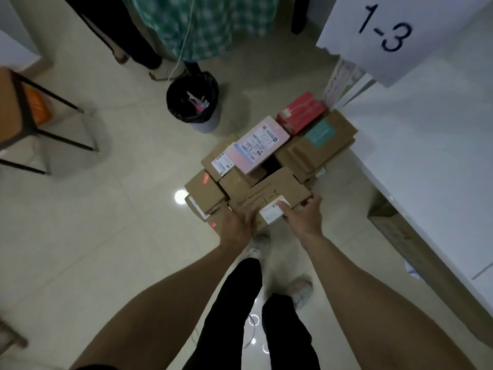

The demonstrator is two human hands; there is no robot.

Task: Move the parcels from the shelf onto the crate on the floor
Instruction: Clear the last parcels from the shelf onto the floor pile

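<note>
Currently both hands are gripping one flat brown parcel [269, 192], marked "1-2", at the near edge of the pile of parcels [213, 189] on the floor [106, 222]. The left hand [237, 222] is holding its near-left corner, thumb lying on top and fingers curling under the edge. The right hand [304, 217] is holding the right end, thumb pressing on the white label [272, 213] and fingers wrapping the side. The parcel is resting on other boxes. Whatever is supporting the pile is hidden. A pink parcel [262, 144] and a red parcel [301, 112] are lying further back. A black-lined bin [193, 102] is standing beyond the pile.
</note>
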